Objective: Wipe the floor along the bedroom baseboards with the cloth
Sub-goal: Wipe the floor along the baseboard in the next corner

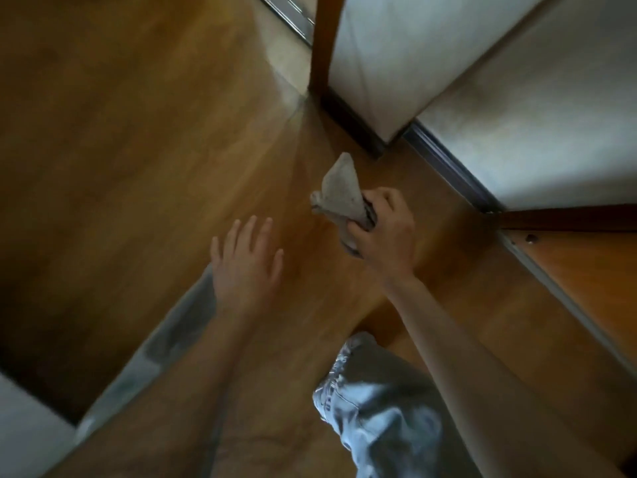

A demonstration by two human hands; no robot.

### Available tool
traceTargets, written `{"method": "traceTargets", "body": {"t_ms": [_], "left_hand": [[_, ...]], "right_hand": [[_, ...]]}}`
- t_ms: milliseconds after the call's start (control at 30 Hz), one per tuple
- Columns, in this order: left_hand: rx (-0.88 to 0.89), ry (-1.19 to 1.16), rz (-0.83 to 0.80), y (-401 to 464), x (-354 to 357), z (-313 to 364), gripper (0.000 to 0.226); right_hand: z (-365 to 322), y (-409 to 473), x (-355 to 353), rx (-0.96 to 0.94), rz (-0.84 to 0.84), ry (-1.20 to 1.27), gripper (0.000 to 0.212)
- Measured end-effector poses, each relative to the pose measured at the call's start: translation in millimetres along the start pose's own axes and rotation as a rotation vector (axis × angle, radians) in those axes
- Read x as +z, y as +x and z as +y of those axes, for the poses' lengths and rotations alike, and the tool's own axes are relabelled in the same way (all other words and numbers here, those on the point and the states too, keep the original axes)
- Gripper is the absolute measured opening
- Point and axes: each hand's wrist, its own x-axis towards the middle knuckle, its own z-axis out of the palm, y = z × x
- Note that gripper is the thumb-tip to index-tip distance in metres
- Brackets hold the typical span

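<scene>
My right hand (382, 229) grips a bunched grey cloth (339, 189) whose free end points toward the wall corner. The cloth is over the brown wooden floor (155, 150), a short way from the dark baseboard (351, 124) that runs under the white wall. Whether the cloth touches the floor I cannot tell. My left hand (246, 260) is spread flat with straight fingers, low over the floor to the left of the cloth, and it holds nothing.
A wooden door frame (322, 39) stands at the corner. A metal strip (451, 167) runs along the right wall's foot, with a wooden panel (586, 270) beyond it. My knee in light blue fabric (375, 401) is at bottom centre. A white surface (27, 432) fills the bottom left.
</scene>
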Motion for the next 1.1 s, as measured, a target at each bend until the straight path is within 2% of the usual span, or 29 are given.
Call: {"method": "traceTargets", "body": {"t_ms": [100, 267, 567, 700, 833, 1100], "left_hand": [[-0.043, -0.033, 0.079, -23.8, -38.2, -14.2, 0.049], [-0.125, -0.095, 0.139, -63.1, -112.3, -39.5, 0.057], [-0.302, -0.141, 0.259, -123.3, -253.6, -86.7, 0.053], [-0.344, -0.181, 0.288, -126.5, -290.7, -113.3, 0.054], [-0.394, -0.208, 0.226, -124.4, -322.1, -147.1, 0.054], [-0.440, -0.197, 0.255, -86.6, -386.1, -209.6, 0.050]], "right_hand": [[-44.0, -7.5, -20.8, -0.120, -0.031, -0.003, 0.044], [-123.7, -16.3, -68.1, -0.310, -0.038, 0.036, 0.035], [-255.5, -14.5, -143.5, -0.362, -0.177, 0.004, 0.041], [-304.7, -4.0, -147.2, -0.375, -0.223, -0.027, 0.041], [-352.7, 11.4, -138.9, -0.434, -0.270, -0.072, 0.040], [-452.3, 68.4, -112.1, -0.571, -0.234, -0.041, 0.043]]}}
